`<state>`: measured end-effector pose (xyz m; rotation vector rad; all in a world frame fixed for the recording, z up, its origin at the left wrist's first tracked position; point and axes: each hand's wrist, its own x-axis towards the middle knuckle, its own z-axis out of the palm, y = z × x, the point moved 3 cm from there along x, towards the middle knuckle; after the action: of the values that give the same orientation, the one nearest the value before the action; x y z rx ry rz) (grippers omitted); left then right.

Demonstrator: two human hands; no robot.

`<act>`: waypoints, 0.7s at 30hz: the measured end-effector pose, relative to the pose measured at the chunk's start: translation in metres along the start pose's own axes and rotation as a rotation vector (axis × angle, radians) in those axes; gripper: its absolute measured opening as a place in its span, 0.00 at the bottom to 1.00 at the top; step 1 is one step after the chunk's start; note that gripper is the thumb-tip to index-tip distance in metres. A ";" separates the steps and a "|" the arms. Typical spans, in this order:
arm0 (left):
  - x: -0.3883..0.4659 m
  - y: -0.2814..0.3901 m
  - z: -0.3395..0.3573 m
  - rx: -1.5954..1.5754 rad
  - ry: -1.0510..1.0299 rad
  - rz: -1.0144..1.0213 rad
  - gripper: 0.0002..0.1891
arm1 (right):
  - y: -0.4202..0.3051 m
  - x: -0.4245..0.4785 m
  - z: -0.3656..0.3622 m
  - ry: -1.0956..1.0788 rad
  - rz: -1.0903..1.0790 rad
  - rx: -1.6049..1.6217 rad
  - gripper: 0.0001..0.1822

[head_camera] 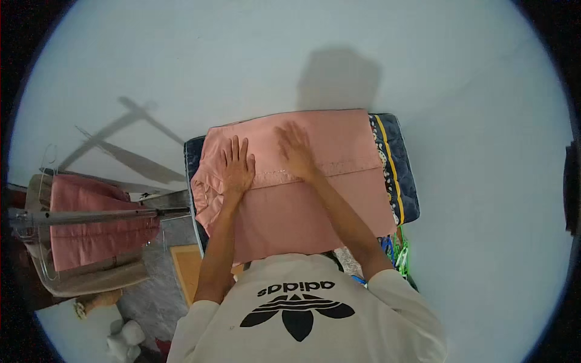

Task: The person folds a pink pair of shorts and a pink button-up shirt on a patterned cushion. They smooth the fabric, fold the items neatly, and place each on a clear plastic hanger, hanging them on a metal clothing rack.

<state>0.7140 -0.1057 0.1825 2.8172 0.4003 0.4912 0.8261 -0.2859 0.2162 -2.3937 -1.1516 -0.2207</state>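
A pink satin-like garment [290, 213] lies spread over a dark blue padded board or table [397, 168] with a yellow stripe and a patterned band. Across the cloth runs a long seam or placket [336, 169], and its left end is gathered in wrinkles. My left hand [238, 170] rests palm down near that wrinkled end, fingers apart. Farther right, my right hand [295, 149] is over the upper part of the cloth, fingers spread and slightly blurred. Neither hand grips anything.
To the left, a metal rail [100, 217] carries hangers with a pink cloth [91, 231] and a brown garment [91, 281]. Green and blue hangers [399, 252] hang below the board's right end. A pale wall [254, 59] stands right behind the board.
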 end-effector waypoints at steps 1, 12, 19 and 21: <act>0.002 -0.003 0.000 0.029 0.012 0.011 0.30 | -0.031 0.009 0.007 -0.044 -0.068 0.060 0.30; -0.001 0.002 -0.001 -0.064 -0.011 -0.039 0.30 | 0.247 -0.073 -0.106 -0.300 0.521 -0.388 0.34; 0.000 -0.006 -0.008 -0.168 -0.023 -0.037 0.29 | 0.283 -0.070 -0.124 0.371 0.705 -0.158 0.23; 0.012 -0.021 -0.026 -0.218 0.140 -0.021 0.27 | 0.286 -0.053 -0.104 0.253 0.729 -0.103 0.24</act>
<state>0.7106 -0.0777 0.2037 2.5756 0.3785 0.6855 1.0190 -0.5262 0.1905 -2.6038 -0.1233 -0.3243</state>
